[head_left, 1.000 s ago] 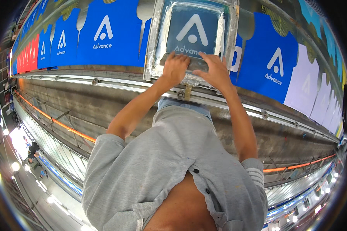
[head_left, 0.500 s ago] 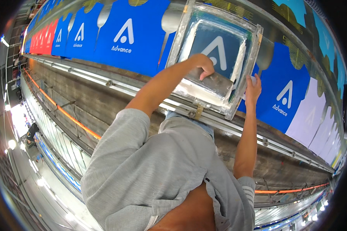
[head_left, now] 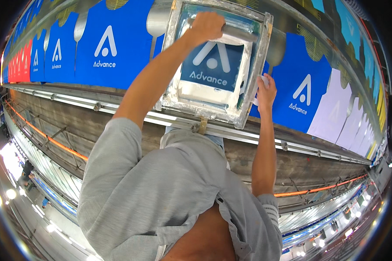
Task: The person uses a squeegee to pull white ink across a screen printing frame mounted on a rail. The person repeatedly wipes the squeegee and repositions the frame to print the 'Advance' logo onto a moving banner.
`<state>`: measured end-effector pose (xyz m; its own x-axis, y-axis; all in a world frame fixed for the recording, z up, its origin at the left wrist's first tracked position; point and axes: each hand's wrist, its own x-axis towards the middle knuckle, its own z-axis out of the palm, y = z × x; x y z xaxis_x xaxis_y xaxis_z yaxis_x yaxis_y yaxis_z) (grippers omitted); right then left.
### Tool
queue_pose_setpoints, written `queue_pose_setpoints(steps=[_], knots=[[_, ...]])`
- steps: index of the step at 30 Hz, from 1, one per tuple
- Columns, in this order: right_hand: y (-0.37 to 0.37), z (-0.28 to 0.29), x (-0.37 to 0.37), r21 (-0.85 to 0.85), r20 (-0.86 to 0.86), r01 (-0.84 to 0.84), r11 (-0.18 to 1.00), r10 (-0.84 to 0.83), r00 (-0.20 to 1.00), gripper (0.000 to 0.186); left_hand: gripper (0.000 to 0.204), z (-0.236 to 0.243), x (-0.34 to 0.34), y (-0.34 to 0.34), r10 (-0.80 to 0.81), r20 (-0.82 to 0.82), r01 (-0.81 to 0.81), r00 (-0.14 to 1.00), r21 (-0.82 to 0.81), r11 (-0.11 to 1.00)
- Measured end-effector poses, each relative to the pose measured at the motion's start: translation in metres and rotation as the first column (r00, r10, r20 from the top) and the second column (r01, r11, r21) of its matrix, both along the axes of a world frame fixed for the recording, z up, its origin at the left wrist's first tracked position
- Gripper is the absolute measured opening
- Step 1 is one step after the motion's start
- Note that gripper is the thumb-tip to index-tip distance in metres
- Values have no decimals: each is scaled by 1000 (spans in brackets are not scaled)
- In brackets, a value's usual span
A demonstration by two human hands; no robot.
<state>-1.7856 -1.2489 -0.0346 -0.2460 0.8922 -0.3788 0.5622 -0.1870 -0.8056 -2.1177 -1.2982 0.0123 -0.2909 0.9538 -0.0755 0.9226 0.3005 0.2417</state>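
A screen-printing frame [head_left: 245, 106] with a worn, ink-smeared rim lies over a blue fabric piece on the long printing table. White ink [head_left: 196, 92] forms a band along the near side of its mesh. My left hand [head_left: 208, 26] is closed on a squeegee [head_left: 239, 36] at the far part of the mesh; the hand covers much of it. The stencil's pale peaked mark and lettering show on the near side of the squeegee. At the frame's right side, my right hand [head_left: 266, 92] curls around a small white thing [head_left: 265, 81], partly hidden by the fingers.
Blue fabric pieces [head_left: 106, 39] with white prints lie left of the frame, red ones [head_left: 19, 65] beyond. To the right are another printed blue piece [head_left: 302, 87] and white pieces [head_left: 333, 106]. A metal rail [head_left: 130, 111] runs along the table's near edge.
My left hand has pushed the squeegee from the near part of the mesh to the far part, uncovering the stencil lettering. My right hand keeps its place beside the frame. The view has shifted.
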Motion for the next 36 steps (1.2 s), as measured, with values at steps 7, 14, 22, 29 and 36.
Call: queue_pose_setpoints(steps=[7,14,22,29,36], knots=[[10,-4,-7,117,38,-61,991,56,998,41,22,-15,130,-169,74,128,-97,989,181,979],[14,-13,-13,335,-48,36,941,-22,999,30,38,-2,175,-244,8,226,-72,974,275,959],[-90,-9,-139,364,-180,59,930,8,984,23,33,29,29,-314,68,68,-66,995,-44,997],[-247,-21,-305,216,-209,92,972,-46,977,26,28,31,-137,-449,119,80,-111,990,-94,989],[-279,-28,-341,182,-183,90,979,-56,982,25,16,28,-184,-470,48,93,-34,994,-155,987]])
